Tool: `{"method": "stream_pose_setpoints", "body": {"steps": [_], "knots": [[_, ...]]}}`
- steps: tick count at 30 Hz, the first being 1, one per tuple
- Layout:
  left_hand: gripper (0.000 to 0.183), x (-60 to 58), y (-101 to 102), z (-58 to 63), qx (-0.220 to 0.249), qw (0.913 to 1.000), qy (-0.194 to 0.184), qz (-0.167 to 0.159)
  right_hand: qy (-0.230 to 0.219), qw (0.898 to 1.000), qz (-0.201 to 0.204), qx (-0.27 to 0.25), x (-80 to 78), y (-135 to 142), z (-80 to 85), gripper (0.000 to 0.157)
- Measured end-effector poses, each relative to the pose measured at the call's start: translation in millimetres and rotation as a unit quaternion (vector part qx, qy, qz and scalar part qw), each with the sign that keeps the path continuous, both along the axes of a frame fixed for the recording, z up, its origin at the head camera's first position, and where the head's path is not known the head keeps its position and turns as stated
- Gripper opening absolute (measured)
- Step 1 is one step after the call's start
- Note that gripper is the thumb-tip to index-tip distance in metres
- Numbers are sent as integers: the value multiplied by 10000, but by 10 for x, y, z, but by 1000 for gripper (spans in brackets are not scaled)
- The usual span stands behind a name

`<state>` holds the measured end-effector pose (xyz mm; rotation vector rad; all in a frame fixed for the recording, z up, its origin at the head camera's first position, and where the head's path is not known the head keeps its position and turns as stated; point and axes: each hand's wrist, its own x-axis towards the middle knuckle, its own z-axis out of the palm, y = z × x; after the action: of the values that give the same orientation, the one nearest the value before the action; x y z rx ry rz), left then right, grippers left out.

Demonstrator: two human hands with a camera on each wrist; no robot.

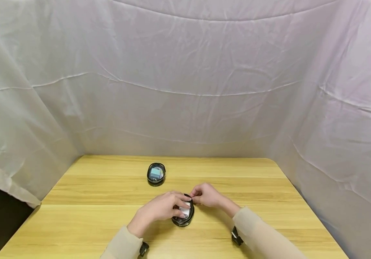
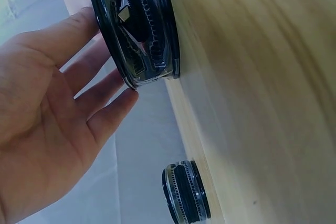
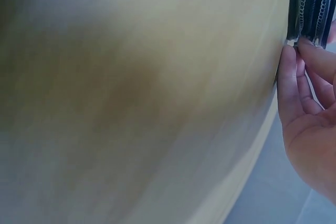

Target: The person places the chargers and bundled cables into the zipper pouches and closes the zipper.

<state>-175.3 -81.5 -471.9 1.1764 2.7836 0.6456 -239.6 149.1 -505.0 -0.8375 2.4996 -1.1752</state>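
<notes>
A small oval zipper case (image 1: pixel 183 220) with clear walls and black piping sits on the table, a white piece showing through its top. My left hand (image 1: pixel 164 207) holds it from above, thumb and fingertips on the upper rim. In the left wrist view its zippered side (image 2: pixel 137 30) and a metal pull (image 2: pixel 124 14) show near those fingers. From the other side, my right hand (image 1: pixel 206 195) pinches the case's far right edge between thumb and forefinger. The right wrist view puts this pinch at the end of the zipper (image 3: pixel 313 3); I cannot tell whether it takes a pull tab.
A second clear case (image 1: pixel 156 174) with black piping stands farther back and left, pale blue and white contents visible inside. The wooden table (image 1: pixel 107 180) is enclosed behind and at both sides by pale cloth (image 1: pixel 188 115).
</notes>
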Motion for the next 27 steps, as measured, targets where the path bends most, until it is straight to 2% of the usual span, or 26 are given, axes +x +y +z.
{"method": "stream_pose_setpoints", "body": {"steps": [19, 27], "knots": [[32, 20, 11, -21, 69, 9991, -297, 300, 49, 9998, 48, 201, 42, 43, 33, 6], [31, 26, 25, -26, 29, 9988, -297, 387, 139, 9996, 104, 232, 42, 63, 22, 5]]}}
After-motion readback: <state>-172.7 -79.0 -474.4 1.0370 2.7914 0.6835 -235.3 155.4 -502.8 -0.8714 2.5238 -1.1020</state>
